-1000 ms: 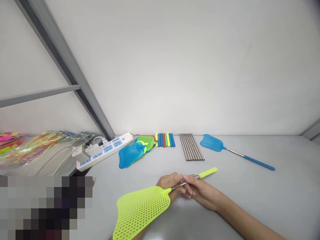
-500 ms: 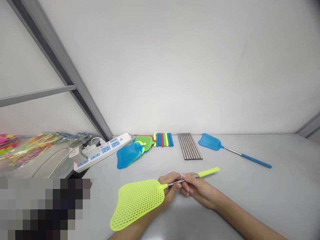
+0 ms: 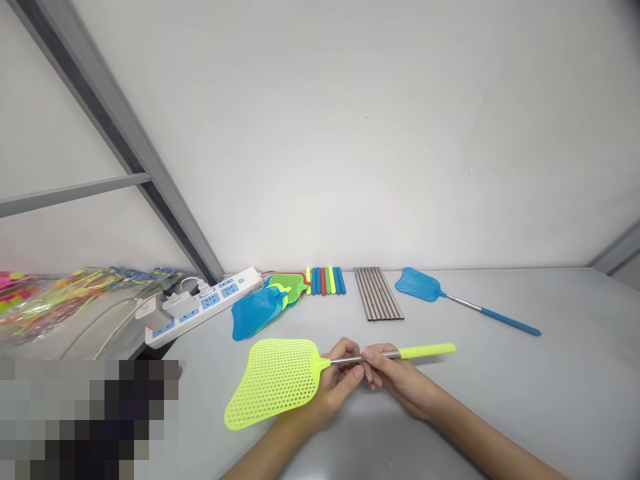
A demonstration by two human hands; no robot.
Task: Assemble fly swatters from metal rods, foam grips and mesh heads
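A yellow-green fly swatter (image 3: 280, 377) is held above the near part of the table, its perforated head to the left and its sleeved grip to the right. My left hand (image 3: 336, 390) is closed around the thin metal rod close to the head, partly behind it. Just right of it, my right hand (image 3: 403, 381) pinches the thicker metal tube near the yellow grip. The fingertips of both hands almost meet on the shaft; some fingers are hidden. A finished-looking blue fly swatter (image 3: 420, 285) lies beyond my right hand.
Near the wall lie stacked swatter heads (image 3: 257, 312), a row of coloured grip sleeves (image 3: 323, 281) and several metal tubes (image 3: 379, 294). A white power strip (image 3: 203, 308) with plugs stands at the left. Bagged colourful items (image 3: 65, 300) lie farther left on the grey table (image 3: 480, 387).
The yellow-green swatter has turned closer to level: its head has risen and its grip end has shifted right. Both hands keep hold of the shaft.
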